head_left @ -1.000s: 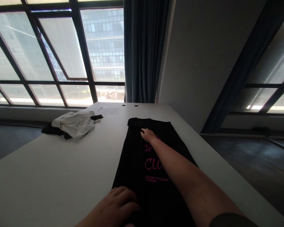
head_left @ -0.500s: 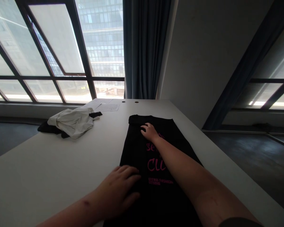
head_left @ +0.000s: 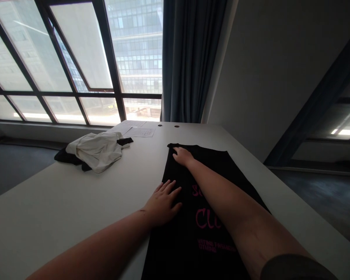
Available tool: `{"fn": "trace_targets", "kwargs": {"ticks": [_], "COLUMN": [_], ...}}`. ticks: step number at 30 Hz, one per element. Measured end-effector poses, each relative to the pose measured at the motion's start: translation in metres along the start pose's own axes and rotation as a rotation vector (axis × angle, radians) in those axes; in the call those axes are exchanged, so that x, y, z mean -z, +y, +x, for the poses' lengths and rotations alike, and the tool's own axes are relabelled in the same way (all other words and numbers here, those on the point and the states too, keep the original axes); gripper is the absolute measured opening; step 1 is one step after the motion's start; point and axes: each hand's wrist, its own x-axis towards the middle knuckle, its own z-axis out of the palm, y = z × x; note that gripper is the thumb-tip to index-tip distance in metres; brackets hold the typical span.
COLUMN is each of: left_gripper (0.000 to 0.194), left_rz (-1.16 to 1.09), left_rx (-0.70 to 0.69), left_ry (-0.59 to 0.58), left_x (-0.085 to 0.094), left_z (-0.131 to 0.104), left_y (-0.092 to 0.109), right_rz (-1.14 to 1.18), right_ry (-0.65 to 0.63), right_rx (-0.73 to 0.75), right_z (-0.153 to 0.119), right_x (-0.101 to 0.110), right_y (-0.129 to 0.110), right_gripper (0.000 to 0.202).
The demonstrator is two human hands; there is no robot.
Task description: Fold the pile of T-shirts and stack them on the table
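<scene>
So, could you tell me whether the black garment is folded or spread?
Spread: the black garment lies flat beneath both hands.

Pink "FASHION" (head_left: pixel 224 247) below larger, partly covered "CL" (head_left: pixel 205 218) on black fabric (head_left: pixel 169 249)

matt blk cloth (head_left: pixel 175 241) w/ pink print (head_left: pixel 205 218), smooth white tabletop (head_left: pixel 105 202), crumpled wht fabric (head_left: pixel 95 149)

Both hands (head_left: pixel 163 204) touch the black cloth (head_left: pixel 186 217), beside its left edge, on the white table (head_left: pixel 105 206)
</scene>
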Motion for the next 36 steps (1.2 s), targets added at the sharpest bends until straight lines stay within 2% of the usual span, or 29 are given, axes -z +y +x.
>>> {"fn": "trace_targets", "kwargs": {"ticks": [3, 6, 8, 12, 15, 18, 21, 30, 34, 36], "left_gripper": [0.064, 0.063, 0.062, 0.062, 0.062, 0.062, 0.063, 0.065, 0.064, 0.063], "left_rz": [-0.01, -0.012, -0.01, -0.005, 0.015, 0.039, 0.062, 0.051, 0.03, 0.028], "left_rx": [0.006, 0.004, 0.005, -0.001, -0.015, -0.033, -0.048, -0.041, -0.029, -0.02], "left_ry": [0.007, 0.018, 0.023, 0.038, 0.048, 0.05, 0.048, 0.023, 0.016, 0.004], "left_x": [0.003, 0.003, 0.002, 0.0, -0.004, -0.008, -0.011, -0.009, -0.007, -0.004], "left_z": [0.0, 0.0, 0.0, 0.0, 0.0, 0.0, 0.0, -0.001, -0.001, -0.001], "left_y": [0.002, 0.002, 0.002, 0.001, -0.001, -0.003, -0.004, -0.002, -0.003, -0.002], "right_rz": [0.01, -0.013, -0.039, -0.077, -0.075, -0.066, -0.072, -0.113, -0.125, -0.144], "right_ry": [0.078, 0.086, 0.086, 0.061, -0.052, -0.183, -0.24, -0.25, -0.181, -0.117], "right_rx": [-0.128, -0.269, -0.306, -0.166, -0.039, -0.009, -0.023, -0.063, -0.06, -0.043], "right_z": [0.008, 0.007, 0.005, 0.009, 0.022, 0.037, 0.051, 0.088, 0.076, 0.059], "right_x": [0.009, 0.01, 0.007, -0.007, -0.018, -0.027, -0.031, -0.036, -0.029, -0.02], "right_y": [0.02, 0.042, 0.048, 0.035, 0.018, 0.009, 0.011, 0.02, 0.022, 0.036], "right_gripper": [0.06, 0.062, 0.065, 0.064, 0.065, 0.071, 0.073, 0.074, 0.074, 0.072]}}
